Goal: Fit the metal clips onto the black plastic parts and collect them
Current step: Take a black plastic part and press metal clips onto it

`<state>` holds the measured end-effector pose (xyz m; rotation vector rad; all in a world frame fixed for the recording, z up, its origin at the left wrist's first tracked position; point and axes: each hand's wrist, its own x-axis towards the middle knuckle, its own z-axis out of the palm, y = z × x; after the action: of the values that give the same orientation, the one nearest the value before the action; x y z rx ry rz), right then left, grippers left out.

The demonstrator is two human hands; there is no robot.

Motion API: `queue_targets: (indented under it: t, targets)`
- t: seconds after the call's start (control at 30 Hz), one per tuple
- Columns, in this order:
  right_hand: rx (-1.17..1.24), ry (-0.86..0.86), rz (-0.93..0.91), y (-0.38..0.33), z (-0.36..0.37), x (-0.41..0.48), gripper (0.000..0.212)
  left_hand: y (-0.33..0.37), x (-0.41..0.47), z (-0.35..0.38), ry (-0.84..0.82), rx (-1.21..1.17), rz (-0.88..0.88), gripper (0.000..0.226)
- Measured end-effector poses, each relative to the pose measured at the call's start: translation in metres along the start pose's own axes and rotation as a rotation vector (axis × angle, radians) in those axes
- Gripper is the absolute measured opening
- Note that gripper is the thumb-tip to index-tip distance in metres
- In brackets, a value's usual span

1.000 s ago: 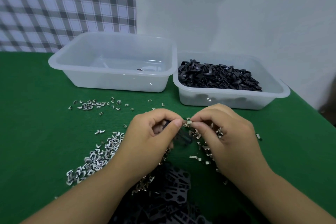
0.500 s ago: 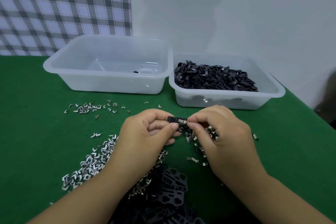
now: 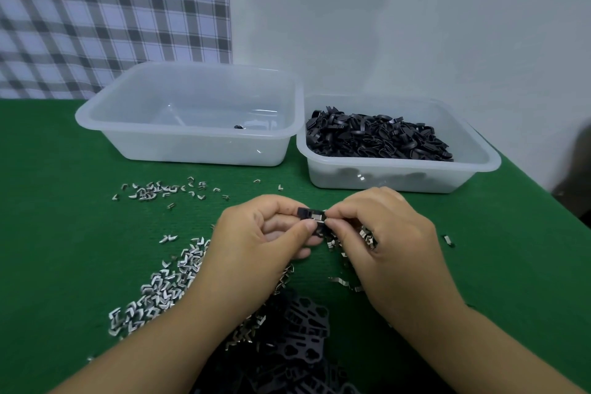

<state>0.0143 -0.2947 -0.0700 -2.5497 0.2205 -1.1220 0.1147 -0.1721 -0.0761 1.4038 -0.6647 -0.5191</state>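
My left hand (image 3: 256, 243) pinches a small black plastic part (image 3: 308, 214) between thumb and fingers, held above the green table. A shiny metal clip (image 3: 318, 217) sits on the part's right end, and my right hand (image 3: 387, 233) pinches that end with thumb and forefinger. Loose metal clips (image 3: 166, 285) lie in a heap to the left of my left wrist, and more clips (image 3: 367, 237) show under my right hand. A pile of flat black plastic pieces (image 3: 300, 329) lies between my forearms.
Two translucent tubs stand at the back: the left tub (image 3: 192, 150) holds one small dark piece (image 3: 238, 127), the right tub (image 3: 399, 176) is heaped with black plastic parts (image 3: 374, 137). Scattered clips (image 3: 153, 192) lie before the left tub. The table edge (image 3: 543, 189) runs along the right.
Both hands rose slightly from the clip heap. The black part, at first hidden behind my left fingers, now shows between both hands with the clip seated on it.
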Motion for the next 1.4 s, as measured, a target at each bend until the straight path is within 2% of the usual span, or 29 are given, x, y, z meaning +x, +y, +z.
queue_targets:
  t: [0.37,0.57,0.77,1.03,1.2,1.3,1.4]
  targets:
    - [0.043,0.009,0.026,-0.001,0.001,0.000,0.002,0.001,-0.001,0.000,-0.029,-0.012,-0.002,0.018]
    - [0.154,-0.066,0.093,-0.002,-0.001,0.002,0.005,0.002,0.000,0.001,-0.030,-0.008,-0.008,0.020]
    - [0.261,-0.162,0.241,-0.006,-0.003,0.004,0.014,0.001,-0.001,0.002,0.011,0.000,0.022,0.024]
    - [0.208,-0.190,0.270,-0.013,-0.005,0.010,0.015,0.002,-0.003,0.004,-0.022,-0.009,0.038,0.035]
    - [0.173,-0.254,0.271,-0.012,-0.020,0.015,0.011,0.002,-0.001,0.001,0.048,0.006,0.048,0.025]
    - [0.117,-0.464,0.298,-0.007,-0.033,0.014,0.010,0.000,0.003,-0.002,0.124,-0.009,0.040,0.023]
    - [-0.003,-0.702,0.229,-0.008,-0.035,0.010,0.009,-0.001,0.003,-0.002,0.118,0.005,0.030,0.022]
